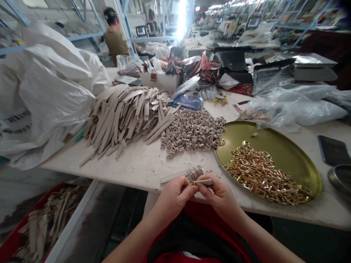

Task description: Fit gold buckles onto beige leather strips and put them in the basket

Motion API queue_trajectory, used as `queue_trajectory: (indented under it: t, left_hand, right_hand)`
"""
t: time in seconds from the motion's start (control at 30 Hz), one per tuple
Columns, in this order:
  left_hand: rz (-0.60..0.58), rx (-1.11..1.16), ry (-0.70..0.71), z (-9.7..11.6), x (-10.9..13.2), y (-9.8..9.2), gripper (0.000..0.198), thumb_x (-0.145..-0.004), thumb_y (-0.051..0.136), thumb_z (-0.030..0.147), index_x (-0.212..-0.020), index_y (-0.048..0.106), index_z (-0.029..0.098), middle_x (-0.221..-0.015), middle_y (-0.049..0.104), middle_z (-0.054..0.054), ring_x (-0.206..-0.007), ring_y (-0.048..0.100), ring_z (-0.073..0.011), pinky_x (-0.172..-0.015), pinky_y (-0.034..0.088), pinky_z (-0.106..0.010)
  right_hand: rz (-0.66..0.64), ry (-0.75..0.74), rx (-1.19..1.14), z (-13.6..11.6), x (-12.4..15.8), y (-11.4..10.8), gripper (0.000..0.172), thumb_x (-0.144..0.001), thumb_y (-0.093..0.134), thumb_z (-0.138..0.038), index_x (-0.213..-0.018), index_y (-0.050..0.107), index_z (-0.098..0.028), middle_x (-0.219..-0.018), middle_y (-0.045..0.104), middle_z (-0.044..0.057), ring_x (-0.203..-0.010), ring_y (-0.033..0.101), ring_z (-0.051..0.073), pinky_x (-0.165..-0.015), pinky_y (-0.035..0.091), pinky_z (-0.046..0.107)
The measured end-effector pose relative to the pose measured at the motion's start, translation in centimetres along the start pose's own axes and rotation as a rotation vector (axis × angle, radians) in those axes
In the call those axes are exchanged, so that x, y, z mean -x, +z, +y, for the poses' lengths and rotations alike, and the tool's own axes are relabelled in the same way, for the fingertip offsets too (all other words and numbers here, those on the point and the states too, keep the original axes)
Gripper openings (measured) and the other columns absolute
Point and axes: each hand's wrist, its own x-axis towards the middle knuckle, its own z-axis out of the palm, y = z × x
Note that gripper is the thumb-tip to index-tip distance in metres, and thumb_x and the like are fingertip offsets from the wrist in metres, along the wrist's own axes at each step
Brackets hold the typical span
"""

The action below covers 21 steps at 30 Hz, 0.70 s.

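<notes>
My left hand (174, 199) and my right hand (219, 195) meet at the table's front edge, both pinched on one beige strap (203, 181). A few more beige straps (189, 173) lie on the table just beyond my fingers. Behind them sits a heap of small beige loops (192, 131). At the right a round gold tray (290, 153) holds a pile of gold metal buckles (263, 175). A big pile of long beige straps (126, 115) lies at the left.
A large white sack (46, 91) fills the left side. A red bin (41, 219) of straps stands on the floor at lower left. Clear plastic bags (296, 106), a dark phone (333, 149) and a metal bowl (341, 177) are at the right. Another person (115, 36) sits far back.
</notes>
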Motion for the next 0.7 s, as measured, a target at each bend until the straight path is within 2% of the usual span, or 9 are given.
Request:
queue_trajectory:
  t: [0.1,0.17,0.23,0.3,0.37,0.43,0.57,0.63,0.7]
  left_hand:
    - [0.000,0.079,-0.017,-0.3,-1.2,-0.1,0.027,-0.082,0.051,0.038,-0.097,0.052,0.016,-0.069,0.059,0.002,-0.059,0.050,-0.0106,-0.056,0.036,-0.021]
    - [-0.021,0.067,0.029,-0.5,-1.9,-0.2,0.027,-0.085,0.047,0.032,-0.108,0.051,0.018,-0.072,0.060,0.002,-0.060,0.051,-0.0102,-0.057,0.037,-0.021]
    - [-0.002,0.023,0.064,-0.6,-2.5,-0.4,0.022,-0.086,0.042,0.029,-0.100,0.056,0.019,-0.068,0.057,0.003,-0.059,0.049,-0.0094,-0.056,0.036,-0.020]
    - [0.042,0.027,0.051,-0.8,-2.8,-0.6,0.021,-0.087,0.040,0.029,-0.091,0.057,0.018,-0.061,0.052,0.004,-0.054,0.046,-0.0085,-0.053,0.034,-0.020]
    - [0.077,0.077,0.024,-1.1,-3.0,-0.7,0.020,-0.087,0.042,0.032,-0.086,0.055,0.017,-0.055,0.047,0.005,-0.050,0.043,-0.0076,-0.050,0.033,-0.019]
    - [0.086,0.144,0.006,-1.4,-2.9,-0.7,0.022,-0.085,0.045,0.036,-0.081,0.053,0.017,-0.052,0.045,0.006,-0.047,0.040,-0.0069,-0.047,0.032,-0.018]
    - [0.103,0.244,-0.012,-1.6,-2.2,-0.4,0.024,-0.081,0.049,0.041,-0.075,0.048,0.017,-0.048,0.042,0.007,-0.042,0.038,-0.0067,-0.042,0.030,-0.017]
    - [0.131,0.274,0.006,-1.2,-1.7,-0.1,0.023,-0.081,0.049,0.040,-0.074,0.047,0.018,-0.048,0.043,0.007,-0.041,0.039,-0.0069,-0.041,0.031,-0.017]
    - [0.176,0.285,0.043,-0.5,-1.1,0.2,0.022,-0.082,0.047,0.039,-0.075,0.047,0.018,-0.049,0.044,0.007,-0.041,0.039,-0.0070,-0.041,0.031,-0.017]
  right_hand:
    - [-0.134,-0.066,0.002,0.3,-1.3,-1.1,0.030,-0.092,0.037,-0.035,-0.080,0.059,-0.019,-0.076,0.060,0.003,-0.071,0.056,0.016,-0.065,0.042,0.026]
    - [-0.160,-0.107,0.089,1.0,-3.0,-2.3,0.038,-0.095,0.028,-0.035,-0.083,0.060,-0.019,-0.076,0.061,0.004,-0.071,0.057,0.016,-0.065,0.042,0.026]
    - [-0.051,-0.131,0.341,2.1,-5.5,-3.6,0.037,-0.095,0.029,-0.032,-0.086,0.061,-0.017,-0.075,0.061,0.005,-0.070,0.057,0.017,-0.064,0.041,0.027]
    - [0.011,-0.152,0.765,3.4,-8.0,-4.6,0.024,-0.090,0.042,-0.027,-0.087,0.063,-0.015,-0.082,0.061,0.009,-0.075,0.057,0.021,-0.068,0.039,0.030]
    - [-0.034,-0.154,1.100,4.5,-10.1,-5.0,0.015,-0.085,0.049,-0.019,-0.083,0.064,-0.015,-0.083,0.061,0.011,-0.078,0.056,0.024,-0.068,0.036,0.032]
    - [-0.076,-0.155,1.238,5.1,-11.3,-5.1,0.013,-0.081,0.050,-0.012,-0.081,0.063,-0.014,-0.083,0.061,0.012,-0.078,0.056,0.025,-0.067,0.034,0.033]
    - [-0.069,-0.169,1.175,4.8,-11.0,-5.1,0.010,-0.081,0.052,-0.014,-0.077,0.061,-0.014,-0.083,0.060,0.012,-0.076,0.054,0.022,-0.066,0.034,0.032]
    - [-0.047,-0.142,0.861,3.8,-9.8,-4.9,0.008,-0.081,0.055,-0.021,-0.075,0.059,-0.016,-0.079,0.057,0.007,-0.071,0.052,0.019,-0.063,0.036,0.029]
    - [-0.057,-0.026,0.316,2.4,-7.9,-4.3,0.014,-0.080,0.058,-0.031,-0.075,0.056,-0.018,-0.070,0.052,0.001,-0.061,0.047,0.014,-0.057,0.035,0.027]
